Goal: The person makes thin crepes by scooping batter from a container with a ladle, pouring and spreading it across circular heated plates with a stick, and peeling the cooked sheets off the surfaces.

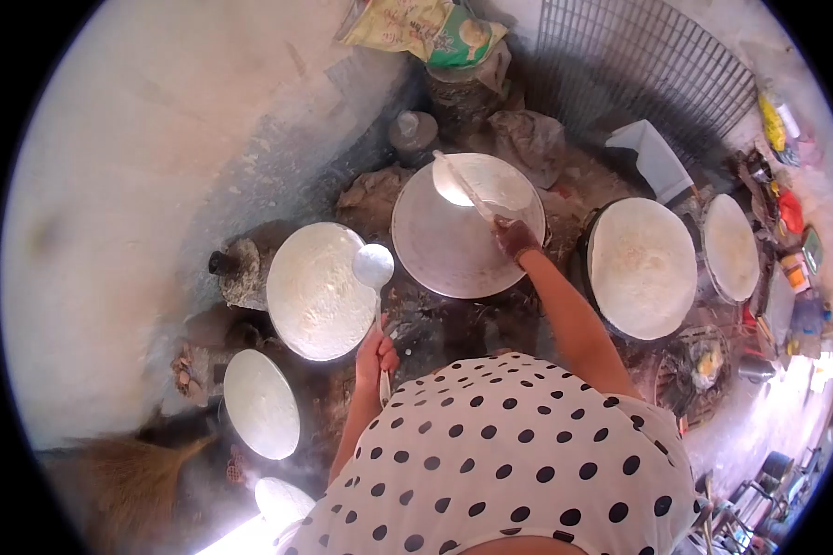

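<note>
My left hand [377, 356] is closed around the handle of a ladle [373, 266]. The ladle's pale round bowl lies over the right edge of a pan [317, 359] coated with a white batter layer [315, 291]. My right hand [515, 239] grips a long flat wooden stick [465, 188] above the large round griddle [453, 264] in the middle. A white sheet [495, 176] covers only the far part of that griddle, beneath the stick. Whether the stick touches the sheet, I cannot tell.
To the right sit two round pans with pale sheets [642, 268] [731, 248]. Another white disc [262, 404] is at lower left, near a straw broom [143, 481]. Behind are a printed sack [421, 32], a metal grate [639, 69] and a white tub [652, 157].
</note>
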{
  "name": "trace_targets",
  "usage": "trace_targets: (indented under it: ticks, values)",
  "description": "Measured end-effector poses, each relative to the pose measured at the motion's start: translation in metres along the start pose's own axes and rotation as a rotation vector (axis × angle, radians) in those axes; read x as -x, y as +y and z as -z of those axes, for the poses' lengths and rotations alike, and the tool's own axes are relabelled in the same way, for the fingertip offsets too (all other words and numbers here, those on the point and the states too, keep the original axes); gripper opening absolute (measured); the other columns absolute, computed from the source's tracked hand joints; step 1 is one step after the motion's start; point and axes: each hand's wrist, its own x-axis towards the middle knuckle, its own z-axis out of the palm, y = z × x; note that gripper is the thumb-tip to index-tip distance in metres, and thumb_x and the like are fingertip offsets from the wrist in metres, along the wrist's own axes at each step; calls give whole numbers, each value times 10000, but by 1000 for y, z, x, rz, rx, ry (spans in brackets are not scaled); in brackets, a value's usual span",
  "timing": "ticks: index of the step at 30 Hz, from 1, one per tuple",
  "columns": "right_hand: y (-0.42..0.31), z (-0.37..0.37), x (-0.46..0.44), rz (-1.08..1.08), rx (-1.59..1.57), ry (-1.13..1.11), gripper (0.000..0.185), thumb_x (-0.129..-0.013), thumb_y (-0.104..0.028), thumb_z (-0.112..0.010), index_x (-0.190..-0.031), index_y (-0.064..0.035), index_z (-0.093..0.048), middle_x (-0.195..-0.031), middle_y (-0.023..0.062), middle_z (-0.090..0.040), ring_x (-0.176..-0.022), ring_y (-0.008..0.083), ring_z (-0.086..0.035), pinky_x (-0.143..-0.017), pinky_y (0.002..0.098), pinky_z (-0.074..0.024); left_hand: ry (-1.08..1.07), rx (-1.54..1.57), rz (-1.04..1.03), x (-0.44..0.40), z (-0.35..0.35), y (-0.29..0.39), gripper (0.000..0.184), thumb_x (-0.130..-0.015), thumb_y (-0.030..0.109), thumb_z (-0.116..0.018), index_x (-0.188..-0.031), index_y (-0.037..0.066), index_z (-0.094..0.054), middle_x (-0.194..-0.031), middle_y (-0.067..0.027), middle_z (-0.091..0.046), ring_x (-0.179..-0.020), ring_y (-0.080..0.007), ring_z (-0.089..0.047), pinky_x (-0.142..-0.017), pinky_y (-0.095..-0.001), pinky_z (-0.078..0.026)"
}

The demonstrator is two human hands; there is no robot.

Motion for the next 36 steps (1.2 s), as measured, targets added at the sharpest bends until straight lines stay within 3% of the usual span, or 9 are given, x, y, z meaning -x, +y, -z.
trace_targets:
  ticks: [3,5,11,19,22,27,30,33,36]
  values:
    - [43,12,-10,383,6,-8,377,-909,-313,-464,-1210,-115,-571,-1034,155,-653,-961,311,-622,-851,366,-467,24,1,9,6,-4,-8,350,-987,230,-390,-1319,122,-423,-615,47,-352,-392,-60,-312,-352,-210,-293]
    - [78,10,-23,603,118,318,385,-895,-294,-476,-1230,-118,-549,-1039,146,-652,-954,292,-630,-872,383,-466,-17,-15,-56,10,-6,-15,338,-988,228,-388,-1306,122,-432,-623,49,-356,-391,-59,-307,-355,-216,-287]
    - [5,15,11,85,103,72,328,-897,-321,-453,-1091,-123,-627,-1033,164,-642,-980,341,-608,-849,426,-480,22,-3,0,19,-17,-29,343,-988,233,-389,-1320,150,-421,-624,56,-341,-393,-53,-303,-364,-218,-277]
    - [75,2,-68,425,135,-181,381,-902,-403,-464,-1159,-160,-606,-1044,132,-650,-944,325,-623,-813,401,-486,44,42,-25,34,-34,-36,329,-997,222,-361,-1312,152,-427,-607,56,-316,-395,-51,-299,-357,-217,-283]
    - [68,0,-44,181,34,221,364,-911,-364,-465,-1236,-232,-561,-1106,68,-645,-999,268,-621,-845,386,-484,46,36,-70,45,-35,-41,340,-990,237,-370,-1305,129,-436,-602,47,-338,-412,-67,-314,-381,-230,-296]
    - [7,3,-20,149,278,-78,413,-864,-384,-535,-1245,-226,-558,-1100,82,-648,-1023,266,-615,-870,388,-481,63,125,-22,40,-29,-47,331,-992,239,-368,-1301,157,-450,-601,49,-331,-415,-68,-313,-390,-219,-285]
    - [40,5,-49,484,57,-164,408,-860,-401,-529,-1229,-231,-567,-1094,101,-647,-1015,270,-620,-867,408,-486,18,144,-43,40,-30,-48,327,-990,236,-370,-1299,168,-456,-600,51,-328,-417,-66,-315,-390,-220,-287]
    - [32,19,-47,-33,201,15,372,-869,-405,-513,-1190,-234,-592,-1121,97,-637,-1031,274,-614,-863,421,-489,63,88,-64,47,-38,-45,326,-989,229,-367,-1298,167,-452,-603,51,-331,-419,-65,-317,-392,-222,-289]
    - [20,4,-45,240,409,-26,362,-880,-432,-493,-1168,-254,-620,-1097,155,-630,-1018,313,-611,-880,398,-471,77,74,-39,39,-28,-49,331,-989,218,-357,-1304,167,-441,-606,51,-333,-417,-65,-316,-396,-226,-293]
